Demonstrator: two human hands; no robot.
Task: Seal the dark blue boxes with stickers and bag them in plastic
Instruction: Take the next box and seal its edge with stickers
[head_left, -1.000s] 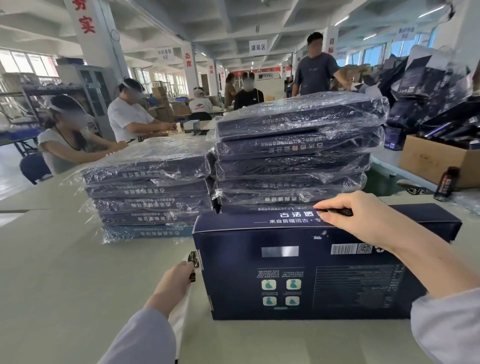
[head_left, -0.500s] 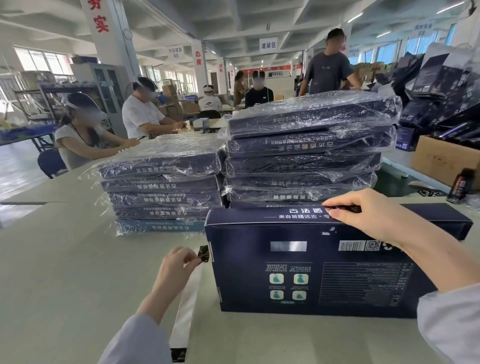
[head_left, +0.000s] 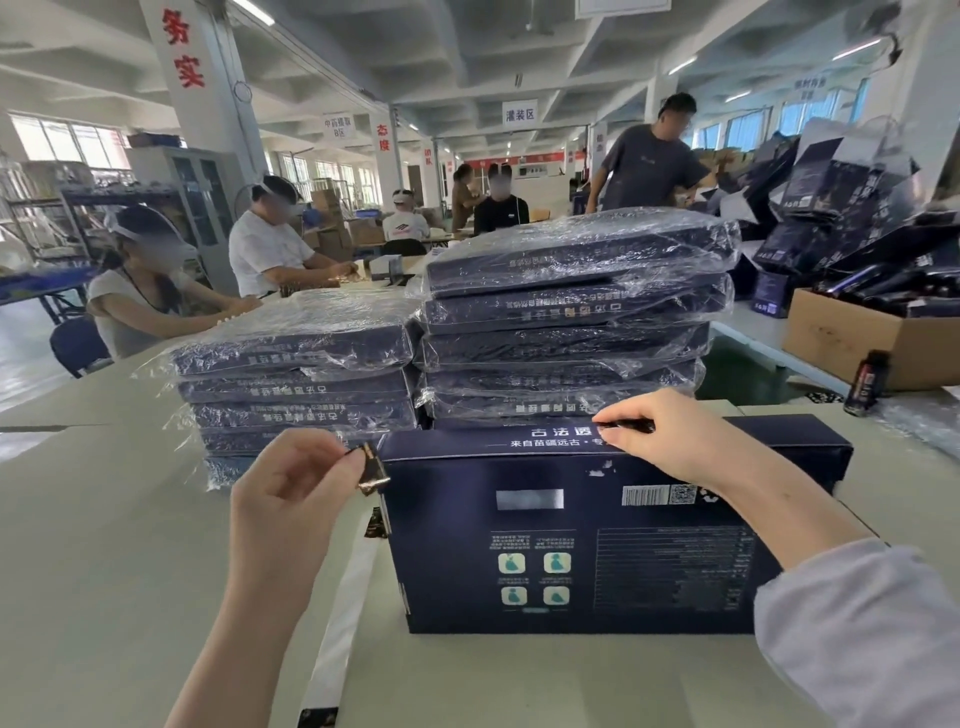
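A dark blue box lies flat on the table in front of me, its printed underside up. My left hand pinches a small dark sticker with a gold edge, held just off the box's far left corner. My right hand rests on the box's far edge and pinches a thin dark sticker against it. A white backing strip with a few dark stickers on it lies on the table left of the box, under my left wrist.
Two stacks of plastic-bagged blue boxes stand behind the box, a lower stack on the left and a taller stack on the right. A cardboard carton, a small dark bottle and piled boxes sit at right. Several people work at tables beyond.
My left hand has lifted from the backing strip with a sticker pinched in it and risen to the box's far left corner. My right hand stays on the far edge.
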